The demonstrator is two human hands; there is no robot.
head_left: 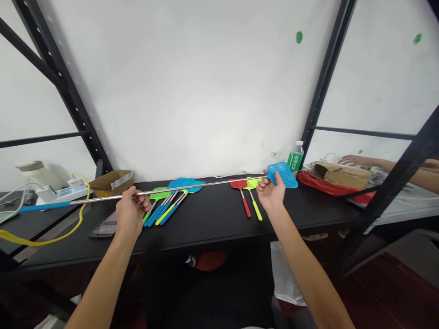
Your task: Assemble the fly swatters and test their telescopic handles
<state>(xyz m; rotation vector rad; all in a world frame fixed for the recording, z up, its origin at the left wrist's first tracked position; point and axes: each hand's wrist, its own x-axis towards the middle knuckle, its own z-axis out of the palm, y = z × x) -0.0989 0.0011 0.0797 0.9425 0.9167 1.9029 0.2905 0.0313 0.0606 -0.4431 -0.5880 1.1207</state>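
A blue fly swatter [281,174] with a long, drawn-out metal rod stretches sideways between my hands above the black table. My left hand [131,209] is closed around the rod, not far from the blue handle at the far left. At the other end, my right hand [272,189] pinches the swatter by the neck of its blue head. Behind and between the hands lies a group of short swatters with blue handles [171,211], along with green and yellow ones. Closer to my right hand rest a red swatter [244,201] and a yellow-green swatter [255,203].
A phone [104,227] lies left of my left hand, near an open cardboard box [111,183]. A yellow cable [80,219] hangs at the left. A green-labelled bottle [296,156] stands back right. Beyond the black rack post, another person's hand [356,160] shows near cardboard.
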